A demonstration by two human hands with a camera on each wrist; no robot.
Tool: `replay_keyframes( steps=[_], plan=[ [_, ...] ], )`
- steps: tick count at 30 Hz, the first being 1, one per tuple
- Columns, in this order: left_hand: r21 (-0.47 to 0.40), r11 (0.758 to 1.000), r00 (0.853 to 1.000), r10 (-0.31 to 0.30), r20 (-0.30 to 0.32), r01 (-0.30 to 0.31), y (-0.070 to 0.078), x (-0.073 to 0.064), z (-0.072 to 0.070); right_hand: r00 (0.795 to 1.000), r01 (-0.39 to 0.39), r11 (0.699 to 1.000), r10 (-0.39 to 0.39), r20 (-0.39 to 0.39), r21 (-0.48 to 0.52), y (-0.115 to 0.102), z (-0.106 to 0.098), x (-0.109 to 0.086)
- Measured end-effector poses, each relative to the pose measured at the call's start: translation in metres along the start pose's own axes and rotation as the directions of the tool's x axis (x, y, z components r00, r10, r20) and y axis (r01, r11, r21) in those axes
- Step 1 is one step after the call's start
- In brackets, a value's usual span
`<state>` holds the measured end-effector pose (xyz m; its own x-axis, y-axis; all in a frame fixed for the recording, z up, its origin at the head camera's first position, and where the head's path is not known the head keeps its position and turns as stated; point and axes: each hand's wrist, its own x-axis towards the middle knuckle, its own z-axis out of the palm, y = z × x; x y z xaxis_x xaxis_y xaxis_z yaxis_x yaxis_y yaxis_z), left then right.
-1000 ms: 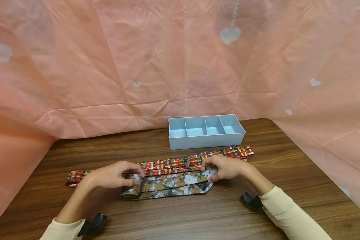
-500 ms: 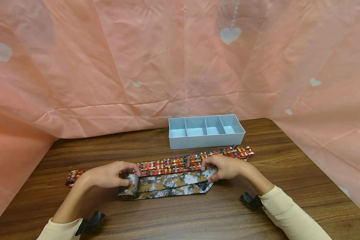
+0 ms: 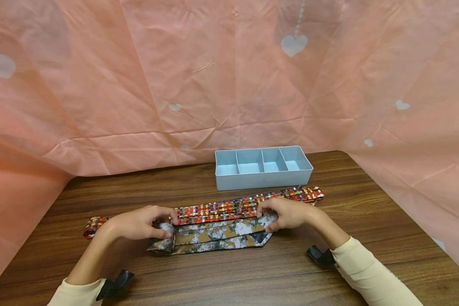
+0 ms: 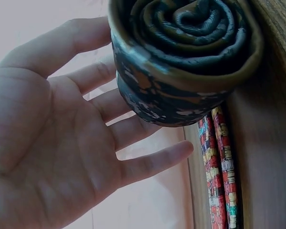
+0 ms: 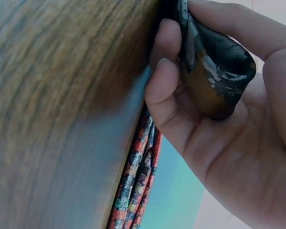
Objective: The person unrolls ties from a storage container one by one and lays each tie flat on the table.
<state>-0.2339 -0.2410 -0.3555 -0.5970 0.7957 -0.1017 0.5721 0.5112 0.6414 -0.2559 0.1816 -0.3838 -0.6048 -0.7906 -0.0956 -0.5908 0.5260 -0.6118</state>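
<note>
A brown floral necktie [image 3: 219, 233] lies folded lengthwise on the table, its left part wound into a roll [image 3: 162, 244]. My left hand [image 3: 137, 223] holds this roll between thumb and fingers. In the left wrist view the coil's spiral side [image 4: 190, 33] shows, with the thumb against it and the other fingers spread behind. At the necktie's right end, my right hand [image 3: 288, 213] pinches the fabric. The right wrist view shows a folded loop of the floral cloth [image 5: 212, 88] between thumb and curled fingers. Just behind lies a red multicoloured necktie [image 3: 222, 208], also folded lengthwise, partly hidden by both hands.
A light blue box [image 3: 264, 180] with several compartments stands behind the neckties on the brown wooden table [image 3: 229, 276]. Pink cloth with white hearts [image 3: 199, 85] hangs along the back and sides. Dark wrist mounts [image 3: 116, 284] sit on both sleeves.
My left hand has shifted slightly left, and the roll has moved left with it, baring a bit more flat necktie. My right hand has stayed in place on the other end.
</note>
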Motion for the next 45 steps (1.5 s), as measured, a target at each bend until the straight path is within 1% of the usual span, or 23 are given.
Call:
replay_keyframes(
  steps=[7,15,21,32,39,45],
  plan=[
    [-0.020,1.000,1.000,-0.013,0.008,0.013,-0.0012,-0.0015,-0.0006,1.000,0.000,1.000,0.000,-0.003,0.003,-0.0015,-0.0006,-0.0009],
    [-0.055,0.998,1.000,0.010,-0.003,-0.010,-0.0052,-0.0031,0.0013,1.000,0.008,1.000,-0.008,0.001,0.010,-0.0011,-0.0009,-0.0007],
    [-0.089,0.996,1.000,0.007,0.005,-0.007,-0.0055,-0.0040,0.0011,1.000,0.018,1.000,-0.018,0.001,0.011,-0.0001,-0.0007,-0.0005],
    [-0.051,0.998,1.000,-0.022,0.009,0.022,-0.0061,-0.0041,0.0012,1.000,0.011,1.000,-0.011,-0.004,0.008,-0.0016,-0.0011,-0.0014],
    [-0.045,0.997,0.998,-0.058,0.009,0.058,-0.0045,-0.0038,0.0019,1.000,0.008,1.000,-0.008,-0.004,0.007,-0.0016,-0.0004,-0.0014],
    [-0.059,0.997,0.999,-0.046,0.010,0.047,-0.0056,-0.0037,0.0013,1.000,0.006,1.000,-0.006,-0.002,0.012,-0.0012,-0.0006,-0.0013]
  ],
)
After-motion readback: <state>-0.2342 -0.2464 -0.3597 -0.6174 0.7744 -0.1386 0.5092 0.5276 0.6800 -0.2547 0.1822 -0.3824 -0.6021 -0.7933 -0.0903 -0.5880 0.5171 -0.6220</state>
